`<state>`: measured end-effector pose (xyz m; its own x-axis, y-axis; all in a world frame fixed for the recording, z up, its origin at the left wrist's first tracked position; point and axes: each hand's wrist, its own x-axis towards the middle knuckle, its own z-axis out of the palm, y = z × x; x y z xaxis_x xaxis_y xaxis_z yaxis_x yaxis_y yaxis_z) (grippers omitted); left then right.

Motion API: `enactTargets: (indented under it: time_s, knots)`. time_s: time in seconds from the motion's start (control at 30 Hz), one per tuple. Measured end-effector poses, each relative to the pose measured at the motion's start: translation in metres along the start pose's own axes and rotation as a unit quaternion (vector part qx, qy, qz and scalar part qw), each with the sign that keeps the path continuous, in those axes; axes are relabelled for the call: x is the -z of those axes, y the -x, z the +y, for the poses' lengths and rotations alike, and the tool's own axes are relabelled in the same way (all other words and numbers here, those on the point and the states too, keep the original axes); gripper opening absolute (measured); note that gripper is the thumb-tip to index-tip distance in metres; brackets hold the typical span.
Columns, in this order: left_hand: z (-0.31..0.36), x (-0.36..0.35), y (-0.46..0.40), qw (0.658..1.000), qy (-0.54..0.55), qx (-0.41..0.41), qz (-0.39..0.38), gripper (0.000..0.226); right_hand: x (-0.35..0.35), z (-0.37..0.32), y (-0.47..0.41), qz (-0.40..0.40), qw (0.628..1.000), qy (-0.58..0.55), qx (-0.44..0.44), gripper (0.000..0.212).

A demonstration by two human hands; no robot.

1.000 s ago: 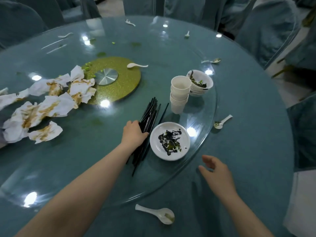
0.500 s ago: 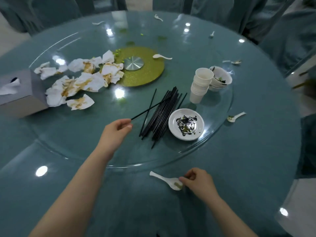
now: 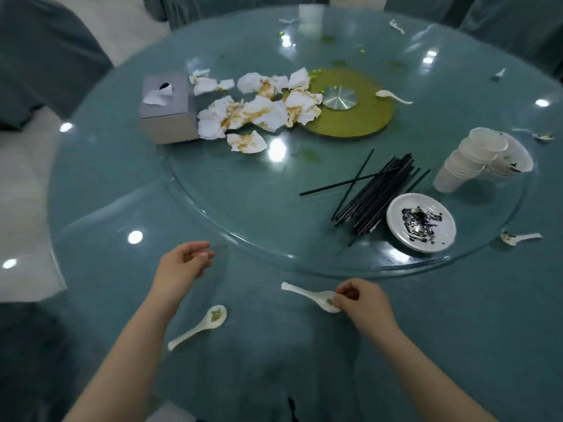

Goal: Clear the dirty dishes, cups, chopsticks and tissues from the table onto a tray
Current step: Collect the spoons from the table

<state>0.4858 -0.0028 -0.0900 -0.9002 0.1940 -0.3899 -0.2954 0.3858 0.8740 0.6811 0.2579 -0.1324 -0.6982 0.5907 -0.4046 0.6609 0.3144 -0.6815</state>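
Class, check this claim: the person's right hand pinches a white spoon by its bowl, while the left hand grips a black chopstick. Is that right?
Not quite. In the head view the left hand holds nothing; it hovers with fingers loosely curled, and the black chopsticks lie on the glass turntable. The right hand does pinch the white spoon by its bowl.
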Motion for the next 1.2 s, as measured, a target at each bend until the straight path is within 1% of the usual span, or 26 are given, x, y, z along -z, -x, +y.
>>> enactTargets:
  time_s: [0.13,0.27,0.37,0.47,0.6,0.67,0.73,0.77,0.87,0.93,1.03,1.2]
  knots:
    - [-0.026,0.048,0.008,0.999,0.004,0.015,0.034,0.02,-0.039,-0.047,0.004,-0.02,0.998,0.008,0.058,0.019]
    - [-0.051,0.097,0.016,0.998,0.0,0.032,0.055,0.02,-0.092,-0.093,0.019,-0.071,0.989,0.05,0.118,0.022]
    - [-0.066,0.124,0.017,0.997,-0.02,0.051,0.051,0.021,-0.126,-0.114,0.026,-0.115,0.974,0.115,0.159,0.013]
    - [-0.077,0.144,0.019,0.997,-0.03,0.062,0.045,0.02,-0.15,-0.125,0.029,-0.133,0.956,0.181,0.188,0.008]
    - [-0.087,0.166,0.023,0.996,-0.048,0.07,0.039,0.019,-0.173,-0.128,0.031,-0.115,0.957,0.205,0.168,0.008]
    - [-0.09,0.173,0.023,0.996,-0.046,0.069,0.034,0.019,-0.181,-0.126,0.032,-0.104,0.963,0.193,0.159,0.018]
    - [-0.089,0.178,0.022,0.997,-0.043,0.065,0.026,0.019,-0.184,-0.124,0.031,-0.109,0.968,0.177,0.14,0.028]
    - [-0.088,0.181,0.021,0.997,-0.043,0.062,0.025,0.019,-0.184,-0.125,0.03,-0.113,0.969,0.178,0.13,0.028]
    - [-0.08,0.186,0.016,0.997,-0.046,0.052,0.02,0.019,-0.181,-0.126,0.029,-0.107,0.974,0.173,0.099,0.014]
    - [-0.072,0.183,0.012,0.997,-0.069,0.029,-0.007,0.019,-0.174,-0.127,0.031,-0.095,0.98,0.15,0.09,0.011]
    - [-0.054,0.16,0.008,0.992,-0.103,-0.009,-0.077,0.018,-0.157,-0.129,0.035,-0.067,0.989,0.094,0.087,0.013]
    - [-0.021,0.089,0.009,0.963,-0.163,-0.054,-0.209,0.014,-0.112,-0.125,0.041,-0.015,0.996,0.004,0.084,0.019]
